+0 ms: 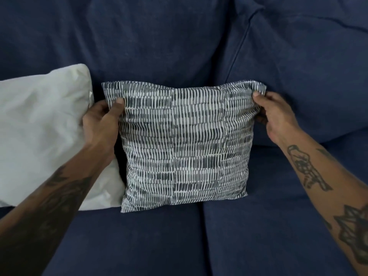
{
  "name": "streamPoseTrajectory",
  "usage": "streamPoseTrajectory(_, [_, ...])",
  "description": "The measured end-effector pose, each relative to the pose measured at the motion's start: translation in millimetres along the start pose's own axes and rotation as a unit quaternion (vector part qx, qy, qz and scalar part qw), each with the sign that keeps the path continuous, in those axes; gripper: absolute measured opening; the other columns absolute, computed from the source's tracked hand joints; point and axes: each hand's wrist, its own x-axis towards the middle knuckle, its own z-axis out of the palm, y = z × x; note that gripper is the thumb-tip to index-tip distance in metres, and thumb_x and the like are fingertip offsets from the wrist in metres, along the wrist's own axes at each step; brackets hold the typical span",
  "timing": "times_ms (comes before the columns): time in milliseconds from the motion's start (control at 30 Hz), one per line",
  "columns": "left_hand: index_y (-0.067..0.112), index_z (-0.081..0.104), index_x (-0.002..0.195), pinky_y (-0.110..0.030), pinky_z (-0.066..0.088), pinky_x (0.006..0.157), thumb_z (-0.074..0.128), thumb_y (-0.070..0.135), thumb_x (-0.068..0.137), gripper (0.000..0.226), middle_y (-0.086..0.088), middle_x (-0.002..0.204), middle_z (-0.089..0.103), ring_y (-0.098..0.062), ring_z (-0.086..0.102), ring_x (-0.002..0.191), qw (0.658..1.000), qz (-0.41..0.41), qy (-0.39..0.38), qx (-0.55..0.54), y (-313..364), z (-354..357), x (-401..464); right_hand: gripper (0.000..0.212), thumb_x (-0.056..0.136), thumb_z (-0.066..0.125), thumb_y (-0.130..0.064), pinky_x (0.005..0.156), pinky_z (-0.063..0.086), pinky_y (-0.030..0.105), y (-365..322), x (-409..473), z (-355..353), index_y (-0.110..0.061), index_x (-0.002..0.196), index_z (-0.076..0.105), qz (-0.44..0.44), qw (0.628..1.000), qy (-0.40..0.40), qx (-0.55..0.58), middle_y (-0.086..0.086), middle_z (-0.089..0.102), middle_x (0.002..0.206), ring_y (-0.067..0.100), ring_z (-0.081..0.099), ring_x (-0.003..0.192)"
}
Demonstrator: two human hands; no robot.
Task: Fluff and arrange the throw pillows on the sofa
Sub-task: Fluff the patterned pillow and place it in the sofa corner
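- Left hand (pixel 101 121) and right hand (pixel 275 114) pinch the patterned pillow (pixel 185 144) by its top corners.
- Released carelessly, it may slump flat or press into the white pillow (pixel 45 124) beside it.

I can't see the fingers of my left hand (pixel 101 120); only the thumb shows on the patterned pillow (pixel 183 144), the rest sit behind its nine o'clock edge. My right hand (pixel 276 116) is the same at two o'clock, fingers tucked behind the corner. The white pillow (pixel 39 124) runs off the frame at nine o'clock, and my left forearm covers its lower corner. The sofa (pixel 159 242) is cut off on every side.
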Motion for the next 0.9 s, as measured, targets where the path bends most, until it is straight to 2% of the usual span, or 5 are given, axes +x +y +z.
streamPoseTrajectory(167, [0.015, 0.068, 0.135, -0.052, 0.051, 0.111, 0.076, 0.059, 0.08, 0.071, -0.001, 0.129, 0.077, -0.027, 0.07, 0.124, 0.993, -0.048, -0.105, 0.015, -19.0, -14.4, -23.9, 0.061, 0.08, 0.078, -0.049, 0.114, 0.042, 0.046, 20.8, -28.5, -13.0, -0.015, 0.13, 0.067, 0.002, 0.993, -0.108, 0.056, 0.001, 0.07, 0.134, 0.022, 0.061, 0.13])
streamPoseTrajectory(233, [0.021, 0.06, 0.145, -0.053, 0.048, 0.114, 0.078, 0.066, 0.076, 0.085, 0.003, 0.137, 0.073, -0.023, 0.067, 0.129, 0.987, -0.036, -0.143, 0.059, -35.7, -24.7, -42.4, 0.076, 0.074, 0.08, -0.05, 0.116, 0.038, 0.047, 45.7, -50.9, -20.1, -0.021, 0.14, 0.058, 0.05, 0.989, -0.14, 0.022, -0.006, 0.069, 0.135, 0.017, 0.06, 0.129])
streamPoseTrajectory(400, [0.03, 0.056, 0.145, -0.049, 0.051, 0.113, 0.088, 0.048, 0.079, 0.075, 0.012, 0.133, 0.074, -0.01, 0.072, 0.12, 0.981, -0.065, -0.18, 0.036, -61.6, -26.4, -54.5, 0.121, 0.054, 0.095, -0.06, 0.117, 0.036, 0.056, 83.6, -70.5, -10.2, -0.025, 0.155, 0.038, 0.106, 0.979, -0.177, 0.0, 0.002, 0.056, 0.15, 0.029, 0.051, 0.14])
streamPoseTrajectory(633, [0.03, 0.068, 0.13, -0.063, 0.052, 0.106, 0.083, 0.03, 0.083, 0.05, -0.004, 0.127, 0.078, -0.03, 0.073, 0.121, 0.991, -0.033, -0.129, 0.012, -48.4, -9.9, -86.0, 0.106, 0.056, 0.096, -0.043, 0.113, 0.045, 0.045, 66.6, -95.9, -11.3, -0.028, 0.149, 0.047, 0.093, 0.986, -0.115, 0.082, -0.008, 0.068, 0.136, 0.016, 0.063, 0.127])
streamPoseTrajectory(900, [0.029, 0.058, 0.14, -0.065, 0.055, 0.1, 0.09, 0.05, 0.067, 0.083, 0.0, 0.132, 0.075, -0.029, 0.071, 0.123, 0.994, 0.024, -0.107, -0.015, -1.3, 61.5, -158.3, 0.074, 0.067, 0.083, -0.025, 0.1, 0.048, 0.026, 21.3, -94.8, -110.6, -0.033, 0.136, 0.056, 0.004, 0.989, -0.117, 0.091, -0.013, 0.073, 0.128, 0.004, 0.068, 0.118])
